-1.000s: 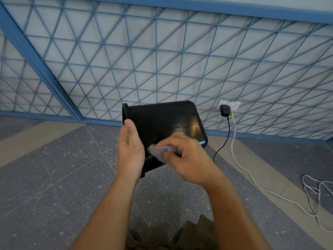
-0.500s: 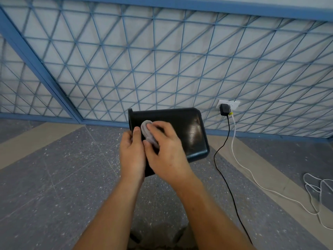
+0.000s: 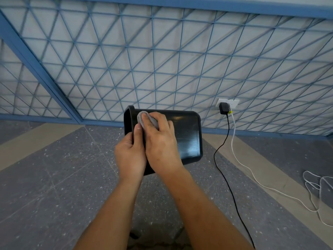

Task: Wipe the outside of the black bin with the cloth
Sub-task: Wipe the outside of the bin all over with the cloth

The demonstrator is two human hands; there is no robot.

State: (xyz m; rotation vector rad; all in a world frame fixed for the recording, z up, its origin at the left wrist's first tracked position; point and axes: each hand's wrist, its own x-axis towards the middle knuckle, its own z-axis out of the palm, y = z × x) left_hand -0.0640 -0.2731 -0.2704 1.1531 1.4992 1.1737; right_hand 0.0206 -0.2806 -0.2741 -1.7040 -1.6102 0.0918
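"Step?"
"Mid-wipe: the right hand [image 3: 162, 141] curls its fingers over the bunched cloth [image 3: 144, 120], pressing it to the black bin [image 3: 187, 134] near its rim, centre frame."
"And the left hand [image 3: 130, 156]?"
"Grips the rim, holding it sideways above the floor."
"Next?"
"Probably a sweep right toward the base, keeping pressure."
"Changed?"
"A second ago the cloth sat lower, mid-wall."

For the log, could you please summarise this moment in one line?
left hand grips black bin rim | right hand holds cloth near rim
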